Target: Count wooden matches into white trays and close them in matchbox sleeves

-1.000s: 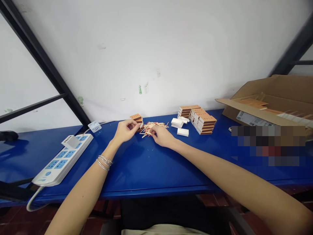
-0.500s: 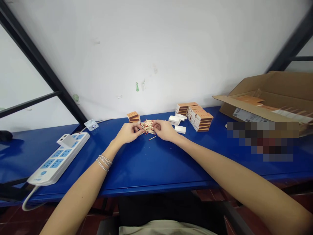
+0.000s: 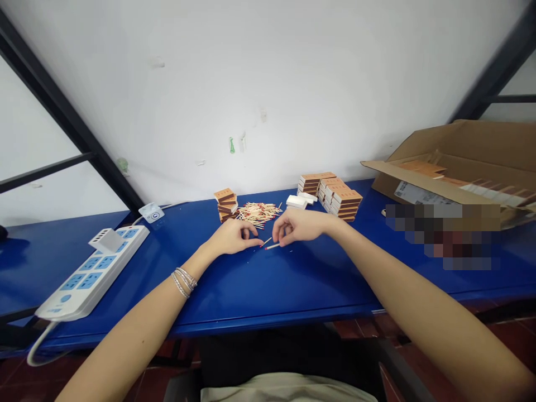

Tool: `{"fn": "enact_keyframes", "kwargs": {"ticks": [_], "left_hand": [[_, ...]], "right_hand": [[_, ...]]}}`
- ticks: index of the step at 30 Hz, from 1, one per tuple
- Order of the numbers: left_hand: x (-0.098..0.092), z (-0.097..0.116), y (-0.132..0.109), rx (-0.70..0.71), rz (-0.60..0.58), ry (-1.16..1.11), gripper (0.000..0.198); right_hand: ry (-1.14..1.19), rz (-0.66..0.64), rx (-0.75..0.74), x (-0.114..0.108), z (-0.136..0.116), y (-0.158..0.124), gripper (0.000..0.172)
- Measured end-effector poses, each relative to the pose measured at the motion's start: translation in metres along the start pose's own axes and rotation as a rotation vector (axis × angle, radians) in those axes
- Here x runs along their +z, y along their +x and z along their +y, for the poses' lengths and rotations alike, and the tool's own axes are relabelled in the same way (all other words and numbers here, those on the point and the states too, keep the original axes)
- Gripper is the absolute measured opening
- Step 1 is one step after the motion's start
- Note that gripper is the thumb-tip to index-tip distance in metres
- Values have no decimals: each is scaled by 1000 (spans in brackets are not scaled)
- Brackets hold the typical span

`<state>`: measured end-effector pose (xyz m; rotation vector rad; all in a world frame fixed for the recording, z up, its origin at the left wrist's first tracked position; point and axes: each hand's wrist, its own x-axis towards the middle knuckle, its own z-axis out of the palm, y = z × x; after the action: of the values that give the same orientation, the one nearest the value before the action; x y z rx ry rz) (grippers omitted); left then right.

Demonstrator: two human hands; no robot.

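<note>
My right hand has its fingertips closed on a match, whose red head points left, just above or on the blue tabletop. A second match lies slanted between the two hands, by the tip of my left thumb. My left hand is open, with the thumb stretched out and the fingers curled apart from it. Behind both hands spreads a loose pile of red-headed matches. A small stack of matchboxes stands beside the pile, behind my left hand.
White box trays lie right of the pile, next to stacked matchboxes. An open cardboard carton holding more matchboxes stands on the right, near a blurred patch. On the left lies a white power strip with a plugged-in adapter.
Both hands have drawn back from the match pile toward the front of the table. My right hand now grips a match, and the pile shows more fully.
</note>
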<state>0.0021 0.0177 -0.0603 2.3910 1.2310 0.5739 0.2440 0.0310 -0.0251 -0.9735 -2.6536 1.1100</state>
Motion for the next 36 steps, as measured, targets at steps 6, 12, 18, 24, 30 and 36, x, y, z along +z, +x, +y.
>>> {"fn": "enact_keyframes", "kwargs": {"ticks": [6, 12, 18, 24, 30, 36], "left_hand": [[1, 0, 1, 13, -13, -2, 26], [-1, -3, 2, 18, 54, 116, 25], [0, -5, 3, -4, 34, 153, 26], [1, -7, 3, 4, 27, 174, 24], [1, -6, 3, 2, 44, 184, 29], [3, -4, 4, -3, 53, 245, 23]], "right_hand": [[-110, 107, 67, 14, -4, 9, 17], [-140, 237, 45, 18, 5, 17, 18], [-147, 171, 42, 23, 1, 18, 10], [-119, 27, 52, 13, -7, 4, 9], [-136, -59, 32, 11, -10, 0, 37], [-117, -100, -11, 20, -9, 9, 14]]}}
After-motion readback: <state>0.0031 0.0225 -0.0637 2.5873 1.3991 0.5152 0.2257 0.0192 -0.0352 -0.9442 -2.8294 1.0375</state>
